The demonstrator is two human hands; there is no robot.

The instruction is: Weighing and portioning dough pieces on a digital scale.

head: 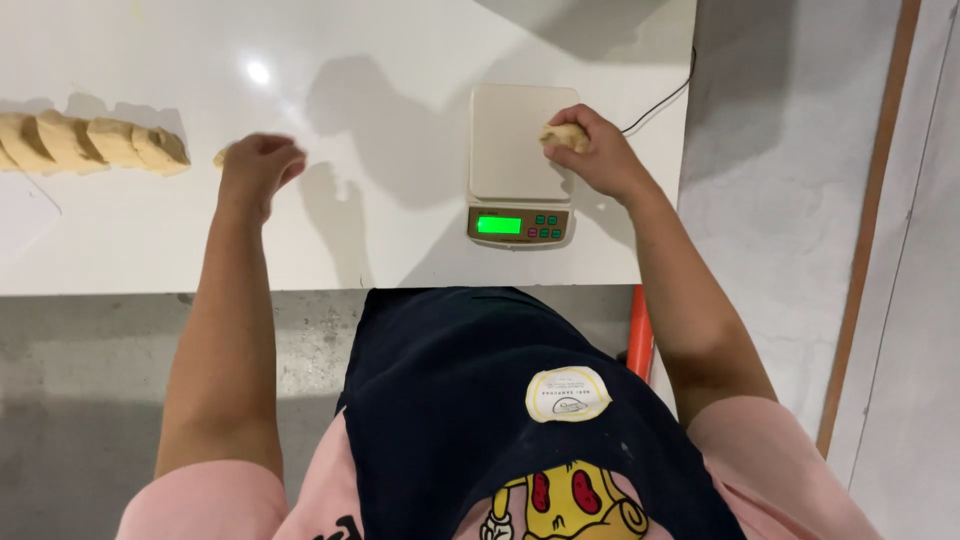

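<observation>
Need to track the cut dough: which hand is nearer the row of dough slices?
Left. The left hand rests on the table just right of the dough slices, gripping a small piece. The right hand is far off, holding a dough piece over the scale.

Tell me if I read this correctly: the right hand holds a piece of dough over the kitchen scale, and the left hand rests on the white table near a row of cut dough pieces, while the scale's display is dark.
Not quite. The head view shows the scale with its display lit green, not dark. The rest holds: the right hand holds a piece of dough over the scale, and the left hand rests on the white table near the row of cut dough pieces.
</observation>
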